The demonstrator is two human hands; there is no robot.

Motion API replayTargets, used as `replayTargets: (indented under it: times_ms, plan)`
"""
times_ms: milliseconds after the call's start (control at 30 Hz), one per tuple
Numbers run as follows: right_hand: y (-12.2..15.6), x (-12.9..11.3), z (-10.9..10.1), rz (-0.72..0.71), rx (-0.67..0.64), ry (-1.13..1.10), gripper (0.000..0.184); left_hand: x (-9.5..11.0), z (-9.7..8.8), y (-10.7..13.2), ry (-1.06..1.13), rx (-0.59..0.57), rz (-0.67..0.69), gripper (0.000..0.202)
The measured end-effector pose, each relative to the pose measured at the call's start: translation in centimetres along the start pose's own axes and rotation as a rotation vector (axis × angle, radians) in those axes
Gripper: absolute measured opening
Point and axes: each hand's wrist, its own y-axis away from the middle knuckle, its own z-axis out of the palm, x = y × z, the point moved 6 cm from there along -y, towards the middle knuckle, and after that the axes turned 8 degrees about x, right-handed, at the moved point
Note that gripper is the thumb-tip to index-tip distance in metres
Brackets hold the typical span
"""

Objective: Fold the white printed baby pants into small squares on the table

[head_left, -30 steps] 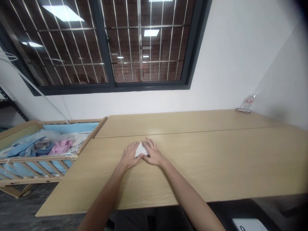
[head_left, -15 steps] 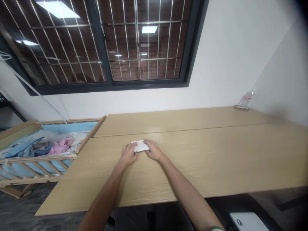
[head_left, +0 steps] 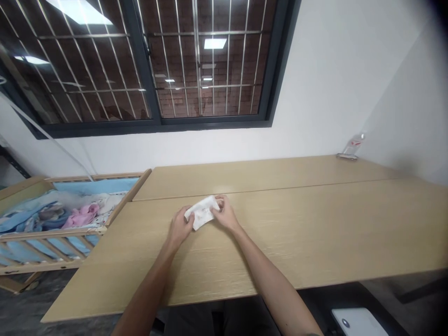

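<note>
hands (head_left: 179, 227) around white packet (head_left: 202, 213), long axis seemingly rightward and away

The white packet (head_left: 202, 213) looks like creased paper or thin film. The worktop (head_left: 297, 233) looks wood-grained with a faint sheen. Window bars (head_left: 197, 60) are glossy metal; the bottle (head_left: 354, 144) clear, smooth plastic; the crib (head_left: 52, 233) wood, its bedding (head_left: 82, 215) rumpled cloth; the wall (head_left: 332, 84) smooth, matt.
</note>
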Motion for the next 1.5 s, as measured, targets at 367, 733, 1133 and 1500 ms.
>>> replayTargets:
  times_ms: [367, 733, 1133, 1500]
  plan:
    - [-0.8, 3.7, -0.5, 0.209, 0.177, 0.115, 0.061, 1.7, 3.4, 3.0, 0.244, -0.479, -0.194, 0.035]
    - [-0.8, 3.9, 0.0, 0.172, 0.204, 0.268, 0.033, 1.8, 3.2, 2.5, 0.033, -0.521, -0.041, 0.031]
    - [-1.2, -1.2, -1.2, -0.107, 0.053, 0.368, 0.039, 6.8, 0.7, 4.1, -0.191, -0.239, 0.034, 0.042]
    - [5.6, -6.3, 1.6, -0.381, -0.881, 0.333, 0.049, 10.0, 7.3, 11.5, -0.597, -0.050, 0.072, 0.069]
